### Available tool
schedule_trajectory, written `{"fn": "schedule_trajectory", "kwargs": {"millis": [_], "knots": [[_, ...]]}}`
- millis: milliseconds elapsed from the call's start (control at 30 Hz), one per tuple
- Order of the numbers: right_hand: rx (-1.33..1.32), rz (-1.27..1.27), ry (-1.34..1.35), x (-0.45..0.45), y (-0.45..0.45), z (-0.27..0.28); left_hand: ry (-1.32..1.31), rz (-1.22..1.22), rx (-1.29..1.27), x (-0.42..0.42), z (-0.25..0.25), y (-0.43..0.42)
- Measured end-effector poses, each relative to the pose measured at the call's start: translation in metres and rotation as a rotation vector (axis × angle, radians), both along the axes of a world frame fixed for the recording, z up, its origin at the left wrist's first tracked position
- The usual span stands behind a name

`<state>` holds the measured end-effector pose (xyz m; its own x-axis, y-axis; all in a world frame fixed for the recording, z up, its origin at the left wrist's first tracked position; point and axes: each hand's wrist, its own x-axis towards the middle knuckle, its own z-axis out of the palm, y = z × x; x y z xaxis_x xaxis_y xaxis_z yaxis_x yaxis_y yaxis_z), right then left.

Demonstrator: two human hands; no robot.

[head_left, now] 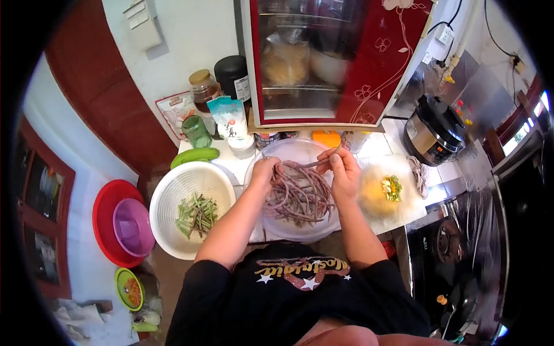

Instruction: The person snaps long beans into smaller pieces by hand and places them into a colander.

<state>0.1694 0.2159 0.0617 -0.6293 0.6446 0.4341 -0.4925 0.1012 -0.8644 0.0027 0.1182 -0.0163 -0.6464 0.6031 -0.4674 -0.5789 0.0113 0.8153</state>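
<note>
Long purplish yard-long beans point(300, 199) lie heaped in a wide translucent bowl point(311, 235) in front of me. Over the bowl's left side, my left hand point(265, 175) is closed on beans. Across the bowl, my right hand point(344, 173) pinches the end of a long bean between thumb and fingers, and that bean runs back toward the left hand. Whether both hands grip the same bean is hard to make out. To the left, a white colander point(163, 190) holds short cut pieces of green and purplish beans point(197, 215).
Right of the bowl is a cutting board point(375, 222) with chopped green and pale bits point(392, 188). A pressure cooker point(433, 131) stands behind it. Jars, a bag point(228, 117) and a green cucumber-like vegetable point(193, 157) sit at the back left. Basins point(101, 230) are lower left.
</note>
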Motion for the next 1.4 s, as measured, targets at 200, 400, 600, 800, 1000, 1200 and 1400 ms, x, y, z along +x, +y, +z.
{"fn": "schedule_trajectory", "kwargs": {"millis": [200, 400, 600, 800, 1000, 1200, 1400], "knots": [[-0.449, 0.233, -0.174, -0.014, 0.032, -0.029, 0.224, -0.582, 0.248, 0.042, 0.059, -0.001], [-0.547, 0.282, -0.167, -0.012, 0.034, -0.042, 0.370, -0.557, 0.138, 0.049, 0.042, 0.003], [-0.258, 0.061, -0.168, -0.007, 0.016, -0.039, 0.219, -0.176, 0.072, 0.045, 0.007, 0.012], [-0.162, 0.109, -0.268, -0.003, 0.015, -0.027, 0.225, -0.157, 0.133, 0.052, 0.036, 0.004], [0.313, 0.030, -0.499, -0.012, 0.024, -0.023, 0.923, -0.511, -0.005, 0.028, 0.045, -0.004], [1.023, 0.265, -0.670, -0.014, 0.034, 0.006, 1.029, -0.656, -0.129, 0.014, 0.067, -0.018], [0.628, -0.120, -0.443, -0.041, 0.017, 0.002, 0.555, -0.602, -0.025, 0.022, 0.085, -0.019]]}}
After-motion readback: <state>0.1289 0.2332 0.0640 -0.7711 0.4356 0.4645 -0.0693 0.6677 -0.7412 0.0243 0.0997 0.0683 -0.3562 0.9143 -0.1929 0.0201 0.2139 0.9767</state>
